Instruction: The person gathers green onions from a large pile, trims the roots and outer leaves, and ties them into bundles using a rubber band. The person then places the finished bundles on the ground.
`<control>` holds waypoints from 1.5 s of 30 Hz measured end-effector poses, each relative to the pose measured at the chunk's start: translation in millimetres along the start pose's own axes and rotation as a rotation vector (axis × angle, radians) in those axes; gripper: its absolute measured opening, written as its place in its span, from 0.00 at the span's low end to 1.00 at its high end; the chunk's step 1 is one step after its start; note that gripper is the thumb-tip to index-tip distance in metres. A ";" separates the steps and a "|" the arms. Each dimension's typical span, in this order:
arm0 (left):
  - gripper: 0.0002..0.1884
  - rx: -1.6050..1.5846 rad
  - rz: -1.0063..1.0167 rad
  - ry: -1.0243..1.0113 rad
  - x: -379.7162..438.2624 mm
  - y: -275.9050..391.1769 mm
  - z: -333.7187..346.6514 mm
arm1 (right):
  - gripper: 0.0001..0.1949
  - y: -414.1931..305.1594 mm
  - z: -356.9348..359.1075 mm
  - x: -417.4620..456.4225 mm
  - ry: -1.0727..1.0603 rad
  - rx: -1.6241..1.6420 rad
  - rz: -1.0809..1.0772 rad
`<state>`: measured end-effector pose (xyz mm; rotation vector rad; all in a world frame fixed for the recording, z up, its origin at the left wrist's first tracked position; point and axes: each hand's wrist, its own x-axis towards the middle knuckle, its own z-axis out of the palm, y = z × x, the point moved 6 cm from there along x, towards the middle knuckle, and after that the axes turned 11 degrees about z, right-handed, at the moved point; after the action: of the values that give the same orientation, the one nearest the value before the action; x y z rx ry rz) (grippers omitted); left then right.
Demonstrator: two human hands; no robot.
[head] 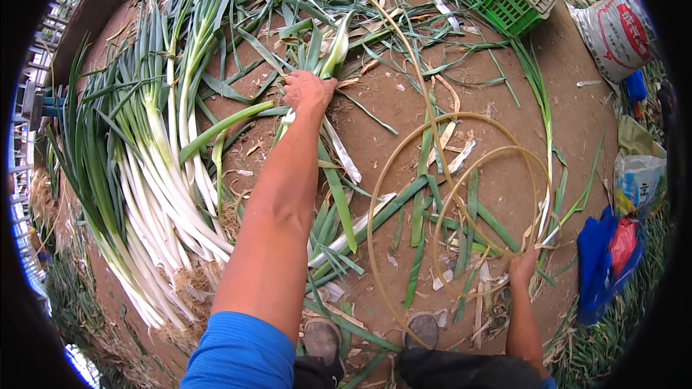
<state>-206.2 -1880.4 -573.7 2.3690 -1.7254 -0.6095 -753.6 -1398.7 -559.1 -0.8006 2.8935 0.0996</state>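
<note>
My left hand (309, 92) reaches far forward, its fingers closed around green leek or scallion leaves (336, 48) and scraps lying on the soil. To the right, my right hand (523, 269) grips a thin yellowish hose (378, 178) that hangs in wide loops, along with the lower part of a long, thin scallion (548, 140). The hose stretches from the loops towards the top of the view. Left of my left arm lies a large pile of long white-stemmed scallions (167, 189) with roots towards me and green tops pointing away.
Torn leaves and dry husks litter the soil (486, 102). A green plastic crate (486, 0) stands at the top right, near a printed sack (616, 38). Blue and red plastic bags (597, 265) lie at the right. Both shoes (323, 337) are at the bottom.
</note>
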 end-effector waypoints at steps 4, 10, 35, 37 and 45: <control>0.29 -0.153 0.058 -0.083 4.7 -18.6 -2.7 | 0.25 -23.5 -6.4 -6.6 -0.031 -0.095 0.096; 0.20 -0.393 0.229 -0.126 -32.5 -28.7 -39.8 | 0.30 -6.1 6.5 4.6 -0.018 -0.098 -0.041; 0.14 -0.639 -0.044 -0.201 -269.0 -231.6 -98.0 | 0.53 -77.0 -58.4 6.3 -0.234 -0.128 -0.159; 0.18 -0.233 0.407 -0.058 -250.1 -226.1 -75.7 | 0.46 -109.3 -89.8 -24.1 0.100 -0.150 -0.250; 0.41 -0.004 0.405 -0.077 -235.1 -202.2 -34.2 | 0.41 -259.3 -15.0 -284.8 -1.592 0.457 -0.411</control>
<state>-75.3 -1597.7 -558.1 1.9270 -2.1486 -0.6392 -379.8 -1478.0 -508.6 -0.6743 1.1708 0.0046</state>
